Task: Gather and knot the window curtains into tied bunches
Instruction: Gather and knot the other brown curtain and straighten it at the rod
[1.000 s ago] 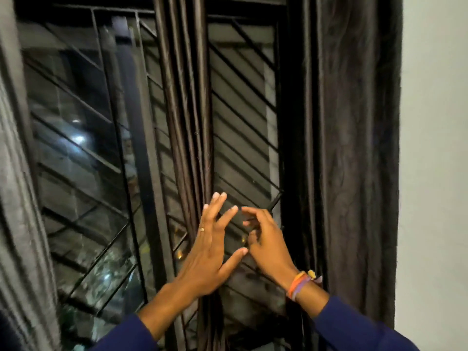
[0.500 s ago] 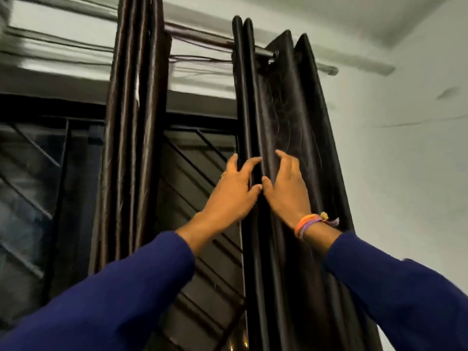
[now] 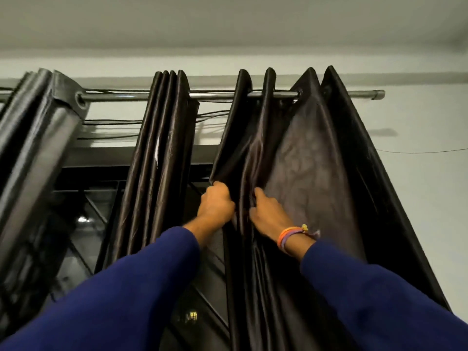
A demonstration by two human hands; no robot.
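A: Swung upward since 0.5 s ago, with ceiling (image 3: 228,21) and full curtain rod (image 3: 329,94) now in shot; both hands moved from flat on the folds to gripping them.

B: Biggest first: right curtain panel (image 3: 316,173), dark and glossy, hanging by eyelets at the rod's right end, fanned out in broad pleats.

A: Middle curtain bunch (image 3: 162,153) just left of it, pleats packed tight. Blurred left curtain (image 3: 38,138) at the frame edge.

B: Window grille (image 3: 83,224) behind, dark glass, a few glints.

A: 2 blue sleeves (image 3: 126,295) reaching up from below.

B: Left hand (image 3: 216,203) curled tight round the panel's left edge fold, fingers clamped on fabric.

A: Right hand (image 3: 268,211) just beside it, fingertips tucked into the next pleat, pinching cloth. Hands close, not touching.

B: Smallest: orange and purple wristbands (image 3: 288,236) on the right wrist.
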